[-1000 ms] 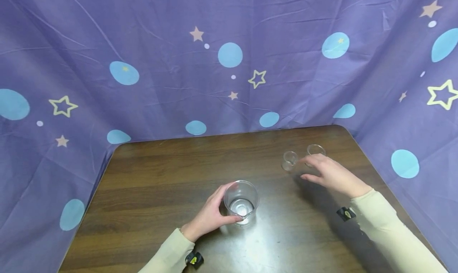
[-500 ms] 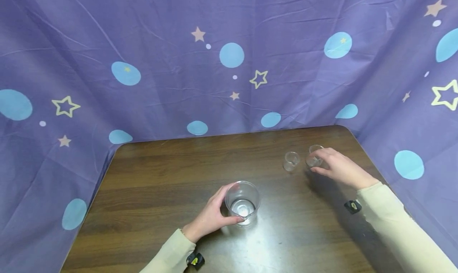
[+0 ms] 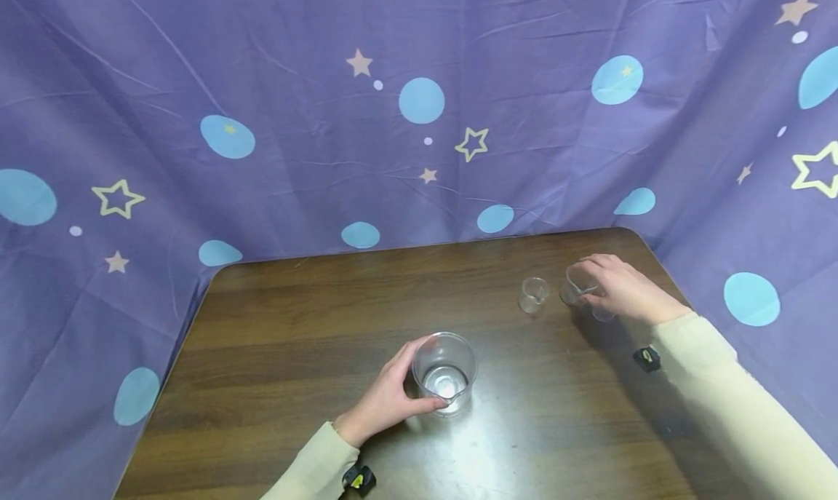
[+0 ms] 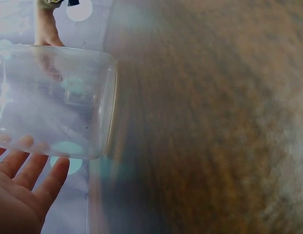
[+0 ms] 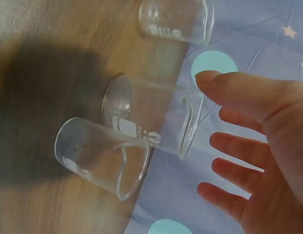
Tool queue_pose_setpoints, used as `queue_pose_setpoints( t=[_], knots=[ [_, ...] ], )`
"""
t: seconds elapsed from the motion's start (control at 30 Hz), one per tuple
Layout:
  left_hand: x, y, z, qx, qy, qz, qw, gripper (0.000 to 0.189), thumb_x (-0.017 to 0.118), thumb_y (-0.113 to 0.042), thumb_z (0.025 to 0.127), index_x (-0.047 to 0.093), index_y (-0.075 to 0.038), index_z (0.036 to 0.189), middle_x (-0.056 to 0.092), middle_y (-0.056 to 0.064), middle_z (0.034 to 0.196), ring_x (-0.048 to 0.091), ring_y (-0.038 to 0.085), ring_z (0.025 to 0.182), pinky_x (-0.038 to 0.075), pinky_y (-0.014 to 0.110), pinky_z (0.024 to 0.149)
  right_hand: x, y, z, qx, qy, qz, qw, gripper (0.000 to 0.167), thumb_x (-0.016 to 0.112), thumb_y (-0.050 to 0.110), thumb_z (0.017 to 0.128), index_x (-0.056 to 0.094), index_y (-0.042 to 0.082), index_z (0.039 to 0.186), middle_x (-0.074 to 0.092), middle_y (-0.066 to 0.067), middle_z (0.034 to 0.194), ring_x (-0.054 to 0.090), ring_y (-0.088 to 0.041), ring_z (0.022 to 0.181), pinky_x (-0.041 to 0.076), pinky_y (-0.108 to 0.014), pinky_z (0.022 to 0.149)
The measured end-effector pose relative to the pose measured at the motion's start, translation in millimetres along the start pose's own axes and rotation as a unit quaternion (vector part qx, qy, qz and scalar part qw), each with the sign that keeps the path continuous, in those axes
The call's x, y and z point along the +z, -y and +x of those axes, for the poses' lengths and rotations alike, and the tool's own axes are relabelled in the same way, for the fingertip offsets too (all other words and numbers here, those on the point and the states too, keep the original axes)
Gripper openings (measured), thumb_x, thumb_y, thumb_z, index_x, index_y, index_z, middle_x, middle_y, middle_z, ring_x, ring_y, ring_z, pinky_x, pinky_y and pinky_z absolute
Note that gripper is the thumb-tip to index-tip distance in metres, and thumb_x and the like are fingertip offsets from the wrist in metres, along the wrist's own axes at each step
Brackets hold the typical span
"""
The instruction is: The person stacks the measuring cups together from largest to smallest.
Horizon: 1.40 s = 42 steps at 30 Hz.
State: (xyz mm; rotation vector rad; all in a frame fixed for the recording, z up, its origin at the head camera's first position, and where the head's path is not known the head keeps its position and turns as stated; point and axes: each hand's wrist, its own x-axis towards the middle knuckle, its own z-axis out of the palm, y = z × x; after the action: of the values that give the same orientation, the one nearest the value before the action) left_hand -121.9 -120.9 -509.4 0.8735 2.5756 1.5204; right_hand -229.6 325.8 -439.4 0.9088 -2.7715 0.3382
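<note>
My left hand (image 3: 386, 394) grips a large clear glass beaker (image 3: 460, 365) by its side, thumb near the spout and fingers round the far wall; the beaker stands upright on the table. In the left wrist view its fingers show against the beaker wall (image 4: 53, 102). My right hand (image 3: 622, 289) hovers at the back right over two smaller glass beakers. One, the middle beaker (image 5: 141, 114) in the right wrist view, has its rim right by my thumb tip. The other, the near beaker (image 5: 100, 158), stands beside it, partly hidden by my hand in the head view.
A small beaker (image 3: 533, 296) stands left of my right hand. The brown wooden table (image 3: 294, 325) ends at a purple curtain (image 3: 294, 158) with stars and dots, which hangs along its back and sides.
My right hand has moved right and slightly back, from beside the small beaker to over the two beakers at the right. My left hand keeps its hold on the large beaker.
</note>
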Motion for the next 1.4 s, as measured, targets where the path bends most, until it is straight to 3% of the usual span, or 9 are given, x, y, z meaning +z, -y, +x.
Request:
queue_pose_setpoints(
  t=[0.27,0.63,1.0,1.4],
  knots=[
    [1.5,0.4,-1.0,-0.003,0.001,0.001,1.0000,0.095,0.094,-0.031,0.075,0.044,-0.018,0.155,0.059,0.008,0.143,0.057,0.023,0.130,0.046,0.050,0.113,5.0,-13.3,5.6,0.055,0.077,0.020,0.9953,0.069,0.085,0.007,0.080,0.053,-0.012,0.138,0.059,-0.034,0.134,0.053,-0.056,0.125,0.041,-0.069,0.108],
    [2.4,0.4,-2.0,-0.007,0.002,-0.003,1.0000,0.096,0.094,-0.033,0.076,0.043,-0.021,0.156,0.059,0.007,0.144,0.057,0.023,0.130,0.046,0.051,0.113,8.2,-22.4,13.6,0.103,0.136,0.056,0.9837,0.074,0.078,0.006,0.084,0.044,-0.014,0.146,0.055,-0.039,0.137,0.053,-0.058,0.123,0.044,-0.070,0.104],
    [2.7,2.8,-1.8,-0.009,0.003,-0.004,0.9999,0.094,0.094,-0.032,0.076,0.043,-0.025,0.155,0.057,-0.001,0.144,0.055,0.019,0.132,0.045,0.047,0.115,9.5,-33.9,16.9,0.099,0.138,0.067,0.9832,0.064,0.083,0.015,0.085,0.051,-0.014,0.133,0.062,-0.036,0.125,0.060,-0.056,0.114,0.050,-0.067,0.098],
    [2.3,3.4,-1.6,-0.009,0.008,-0.005,0.9999,0.094,0.092,-0.035,0.078,0.042,-0.026,0.156,0.057,0.003,0.145,0.054,0.019,0.132,0.044,0.048,0.115,0.0,-30.2,17.2,0.108,0.137,0.077,0.9816,0.062,0.085,0.024,0.086,0.055,-0.010,0.126,0.064,-0.032,0.123,0.061,-0.052,0.113,0.051,-0.065,0.095]
  ],
)
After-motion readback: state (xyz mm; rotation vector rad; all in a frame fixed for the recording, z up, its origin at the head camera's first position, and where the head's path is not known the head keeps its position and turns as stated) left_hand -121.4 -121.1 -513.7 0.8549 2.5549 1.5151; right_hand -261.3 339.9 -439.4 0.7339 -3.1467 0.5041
